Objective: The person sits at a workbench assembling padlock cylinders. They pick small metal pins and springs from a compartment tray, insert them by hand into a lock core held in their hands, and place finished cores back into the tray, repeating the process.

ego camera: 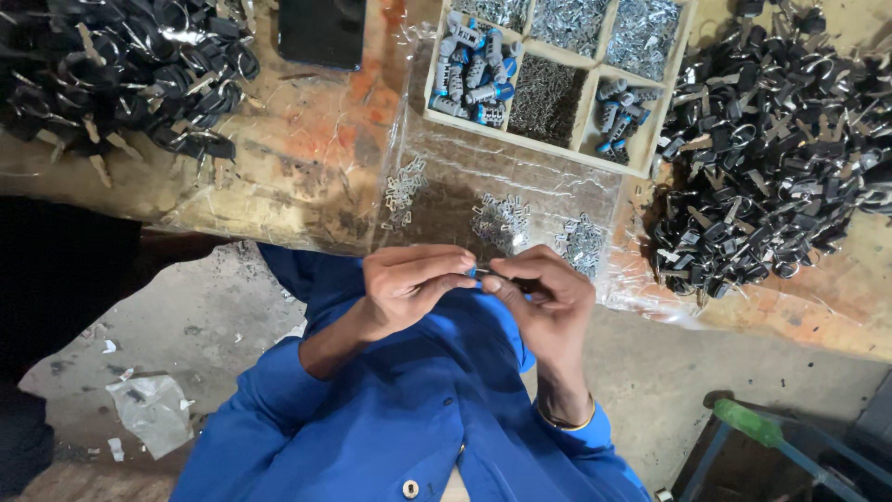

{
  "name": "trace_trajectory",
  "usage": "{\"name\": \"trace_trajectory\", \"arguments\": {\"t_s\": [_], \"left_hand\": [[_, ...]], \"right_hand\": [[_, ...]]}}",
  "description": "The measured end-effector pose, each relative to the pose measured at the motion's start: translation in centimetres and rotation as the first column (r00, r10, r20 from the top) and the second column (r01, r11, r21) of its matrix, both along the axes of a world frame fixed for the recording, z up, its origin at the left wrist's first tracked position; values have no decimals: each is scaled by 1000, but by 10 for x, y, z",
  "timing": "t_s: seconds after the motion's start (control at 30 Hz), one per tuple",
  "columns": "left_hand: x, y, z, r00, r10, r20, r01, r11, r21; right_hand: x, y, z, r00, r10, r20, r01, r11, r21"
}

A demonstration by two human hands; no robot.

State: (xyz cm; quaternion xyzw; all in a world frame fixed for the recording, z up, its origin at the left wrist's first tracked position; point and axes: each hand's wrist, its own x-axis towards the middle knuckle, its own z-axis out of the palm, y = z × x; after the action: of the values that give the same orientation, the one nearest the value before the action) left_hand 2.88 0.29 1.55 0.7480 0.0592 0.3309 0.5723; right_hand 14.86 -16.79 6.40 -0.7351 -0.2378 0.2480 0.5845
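Note:
My left hand (413, 284) and my right hand (548, 302) meet in front of my chest, just below the bench edge. Both pinch one small grey-and-blue cylinder part (477, 272) between their fingertips; most of it is hidden by the fingers. I wear blue sleeves and a thin bangle on the right wrist. Right above the hands, small piles of tiny metal pieces (503, 221) lie on clear plastic sheet (437, 167).
A wooden divided tray (595, 67) holds grey-and-blue cylinders, pins and metal bits. Heaps of black padlock-like parts lie at the right (771, 158) and top left (121, 65). A dark phone (321, 33) lies on the worn bench. A green-handled tool (748, 423) sits lower right.

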Motion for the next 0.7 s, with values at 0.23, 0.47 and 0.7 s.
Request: {"name": "trace_trajectory", "arguments": {"t_s": [0.23,0.47,0.7], "left_hand": [[-2,10,2,1000,-22,13,21,997,76],[-4,3,15,989,-50,-140,43,998,-52],[-10,17,18,938,-336,-86,337,941,-5]], "right_hand": [[12,9,3,983,160,94,-159,987,-17],[11,12,-8,974,147,171,-158,986,54],[42,6,32,816,546,189,-572,808,140]]}}
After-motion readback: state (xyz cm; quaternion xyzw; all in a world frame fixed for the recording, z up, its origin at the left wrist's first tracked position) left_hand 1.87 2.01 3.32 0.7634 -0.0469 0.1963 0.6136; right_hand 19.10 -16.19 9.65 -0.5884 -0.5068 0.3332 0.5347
